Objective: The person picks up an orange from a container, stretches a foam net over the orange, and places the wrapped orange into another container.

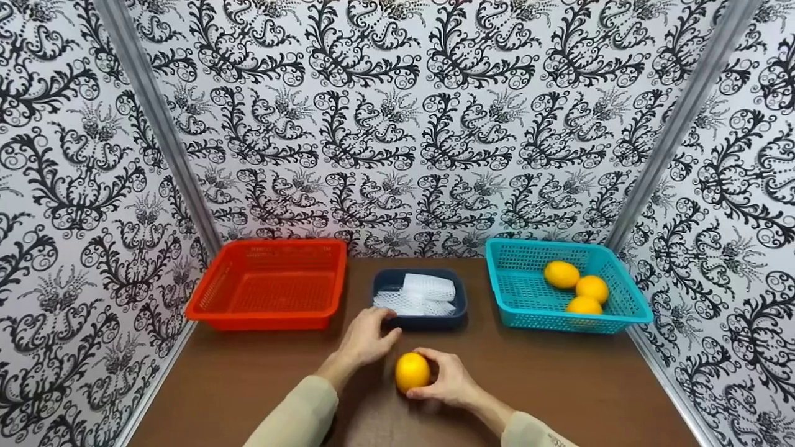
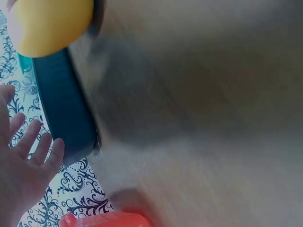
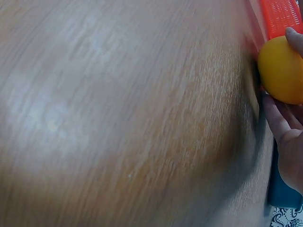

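I have the right hand (image 1: 452, 379) gripping a yellow fruit (image 1: 412, 372) at the near middle of the brown table (image 1: 248, 372); the left hand (image 1: 366, 338), fingers loosely spread, holding nothing, is by the near left corner of the dark bin (image 1: 428, 323)

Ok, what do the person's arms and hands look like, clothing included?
The left hand and right hand are bare, ungloved. A beige cloth left sleeve and matching right sleeve end above the wrists; faint marks on the right sleeve are too small to read.
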`<state>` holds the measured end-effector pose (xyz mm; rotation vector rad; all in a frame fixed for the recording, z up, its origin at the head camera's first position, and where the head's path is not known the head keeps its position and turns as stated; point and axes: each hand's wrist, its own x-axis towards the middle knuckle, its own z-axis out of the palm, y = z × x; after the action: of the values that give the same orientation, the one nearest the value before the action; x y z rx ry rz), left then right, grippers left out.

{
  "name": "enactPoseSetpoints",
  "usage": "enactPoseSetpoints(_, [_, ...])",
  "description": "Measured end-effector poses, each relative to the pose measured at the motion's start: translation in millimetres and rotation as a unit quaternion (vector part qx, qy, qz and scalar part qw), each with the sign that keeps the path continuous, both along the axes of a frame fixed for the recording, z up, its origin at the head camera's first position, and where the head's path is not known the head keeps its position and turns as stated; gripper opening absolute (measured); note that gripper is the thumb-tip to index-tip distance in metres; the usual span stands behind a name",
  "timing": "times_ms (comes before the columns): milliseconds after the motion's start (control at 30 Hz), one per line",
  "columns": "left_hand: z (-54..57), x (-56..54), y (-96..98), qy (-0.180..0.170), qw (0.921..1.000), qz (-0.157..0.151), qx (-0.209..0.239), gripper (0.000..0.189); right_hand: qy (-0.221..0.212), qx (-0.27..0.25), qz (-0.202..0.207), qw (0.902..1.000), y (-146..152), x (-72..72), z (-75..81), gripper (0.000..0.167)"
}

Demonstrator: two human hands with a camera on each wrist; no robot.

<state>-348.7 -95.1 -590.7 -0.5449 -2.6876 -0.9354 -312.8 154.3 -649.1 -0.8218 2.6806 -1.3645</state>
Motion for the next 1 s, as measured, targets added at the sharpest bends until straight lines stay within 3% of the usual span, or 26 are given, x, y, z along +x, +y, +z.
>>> enactPoseSetpoints(233, [6.1, -17.1, -0.7, 0.038, 0.9959, 0.011, -0.082, 0.035, 0.008, -0.013, 0.01, 0.9998, 0.0, -0.8, -0.5, 0.079])
enactPoseSetpoints(533, [9.6, -50.3, 3.5, 0.088, 0.9769, 0.019, -0.194, 0.035, 0.01, -0.004, 0.004, 0.9999, 2.0, -1.4, 3.8, 0.079])
enactPoseSetpoints(800, [9.5, -63.9, 8.4, 0.032, 0.9607, 0.004, -0.276, 0.045, -0.003, 0.009, -0.003, 1.0, 3.1, 1.1, 5.5, 0.081])
enactPoseSetpoints(1000, [1.8, -71.6, 9.2, 0.02, 0.9579, 0.008, -0.286, 0.037, -0.005, 0.014, -0.004, 0.9999, 4.1, 1.2, 5.3, 0.081])
